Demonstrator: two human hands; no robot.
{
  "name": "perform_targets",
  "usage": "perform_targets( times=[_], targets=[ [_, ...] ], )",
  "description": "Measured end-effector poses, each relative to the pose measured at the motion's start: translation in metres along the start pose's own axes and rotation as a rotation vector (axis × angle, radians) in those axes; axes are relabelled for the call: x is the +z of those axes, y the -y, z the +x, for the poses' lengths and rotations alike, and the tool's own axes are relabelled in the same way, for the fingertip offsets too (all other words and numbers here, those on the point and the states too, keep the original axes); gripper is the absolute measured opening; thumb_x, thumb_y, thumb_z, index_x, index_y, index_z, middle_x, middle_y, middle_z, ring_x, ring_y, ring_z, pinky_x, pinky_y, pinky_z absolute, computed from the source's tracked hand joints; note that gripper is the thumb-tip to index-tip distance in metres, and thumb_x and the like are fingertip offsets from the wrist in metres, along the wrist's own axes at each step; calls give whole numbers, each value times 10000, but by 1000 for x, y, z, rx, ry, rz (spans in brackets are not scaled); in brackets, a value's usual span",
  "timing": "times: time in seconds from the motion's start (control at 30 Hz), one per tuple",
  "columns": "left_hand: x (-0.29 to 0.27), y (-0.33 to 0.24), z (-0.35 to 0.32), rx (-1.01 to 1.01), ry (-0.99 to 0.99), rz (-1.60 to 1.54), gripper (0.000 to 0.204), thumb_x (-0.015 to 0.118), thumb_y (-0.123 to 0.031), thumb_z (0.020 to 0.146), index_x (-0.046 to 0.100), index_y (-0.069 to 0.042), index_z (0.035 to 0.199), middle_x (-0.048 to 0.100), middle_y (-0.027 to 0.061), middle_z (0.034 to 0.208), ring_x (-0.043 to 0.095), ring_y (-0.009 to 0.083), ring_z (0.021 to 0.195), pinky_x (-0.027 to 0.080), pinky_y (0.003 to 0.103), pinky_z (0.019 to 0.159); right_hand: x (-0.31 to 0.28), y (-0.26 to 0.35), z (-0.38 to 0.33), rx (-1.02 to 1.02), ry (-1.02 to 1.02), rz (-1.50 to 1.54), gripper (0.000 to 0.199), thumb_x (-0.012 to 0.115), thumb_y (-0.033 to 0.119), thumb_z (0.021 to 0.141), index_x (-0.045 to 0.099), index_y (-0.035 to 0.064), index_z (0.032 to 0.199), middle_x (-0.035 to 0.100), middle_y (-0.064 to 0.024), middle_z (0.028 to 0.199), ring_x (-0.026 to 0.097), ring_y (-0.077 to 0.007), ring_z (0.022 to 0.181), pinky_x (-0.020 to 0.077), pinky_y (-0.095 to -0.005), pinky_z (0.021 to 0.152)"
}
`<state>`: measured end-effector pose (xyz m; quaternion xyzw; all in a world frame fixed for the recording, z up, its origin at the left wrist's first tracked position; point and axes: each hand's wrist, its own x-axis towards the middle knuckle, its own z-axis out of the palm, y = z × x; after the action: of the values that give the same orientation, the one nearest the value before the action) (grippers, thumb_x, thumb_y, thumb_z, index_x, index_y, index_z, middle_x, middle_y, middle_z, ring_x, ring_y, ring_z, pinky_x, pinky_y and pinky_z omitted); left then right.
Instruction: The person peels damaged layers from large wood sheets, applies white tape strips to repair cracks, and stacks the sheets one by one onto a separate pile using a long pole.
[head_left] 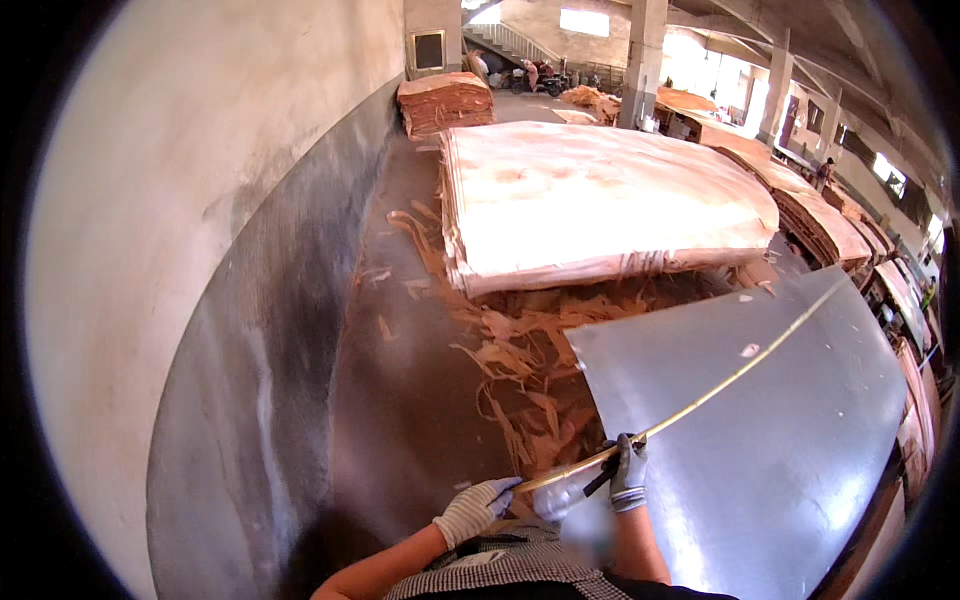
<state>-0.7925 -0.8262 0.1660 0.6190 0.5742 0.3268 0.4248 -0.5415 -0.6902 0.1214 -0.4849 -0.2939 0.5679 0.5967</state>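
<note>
A long, thin, yellowish bamboo stick [735,372] slants from in front of my body to the far right, over a smooth grey metal sheet [700,480]. My left hand [475,512], in a white striped glove, is closed round its near end. Farther along, my right hand [628,472], in a grey and white glove, closes round the stick as well. A short dark bar [598,484] sticks out beside the right hand; I cannot tell if that hand holds it too. Something clear and shiny [556,500], partly blurred, shows below the stick between my hands.
A tall stack of pale wood veneer sheets [600,200] stands ahead. Torn veneer strips [530,350] litter the floor at its foot. A wall [230,260] runs along my left. More veneer stacks [445,104] and a concrete pillar [643,65] stand farther back. A distant person [824,172] is at right.
</note>
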Motion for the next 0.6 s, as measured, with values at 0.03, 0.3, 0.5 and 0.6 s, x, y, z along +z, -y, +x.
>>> perform_targets(
  times=[0.03, 0.3, 0.5, 0.6],
  targets=[
    [-23, -7, 18, -94, 36, -75, 375, 497, -207, 928, 528, -23, 1253, 627, 130, 911, 580, 176, 759, 486, 274, 707, 21, -8, 27, -106, 0, -38, 110, 593, 110, 889, 502, 86, 945, 589, -54, 685, 551, -129, 559, 468, -248, 504],
    [-204, 74, 159, -202, 38, -440, 416, 522, -186, 941, 468, -34, 1324, 559, 6, 817, 498, 84, 669, 447, 226, 596, 265, -57, 193, -94, 210, 4, 179, 643, 120, 873, 530, 44, 989, 563, 4, 779, 546, -92, 689, 463, -229, 604],
    [-335, 127, 317, -172, 82, -540, 400, 505, -178, 950, 472, -38, 1323, 563, 7, 853, 495, 71, 712, 444, 226, 624, 442, -112, 284, -27, 150, -74, 176, 627, 118, 876, 520, 58, 1002, 573, -5, 781, 558, -114, 676, 459, -249, 550],
    [-402, 132, 393, -125, 194, -439, 386, 484, -195, 958, 485, -22, 1304, 576, 17, 861, 512, 83, 737, 458, 235, 667, 527, -102, 311, 36, 102, 120, 131, 622, 168, 883, 523, 94, 927, 569, -37, 652, 560, -153, 520, 445, -281, 439]
  ],
)
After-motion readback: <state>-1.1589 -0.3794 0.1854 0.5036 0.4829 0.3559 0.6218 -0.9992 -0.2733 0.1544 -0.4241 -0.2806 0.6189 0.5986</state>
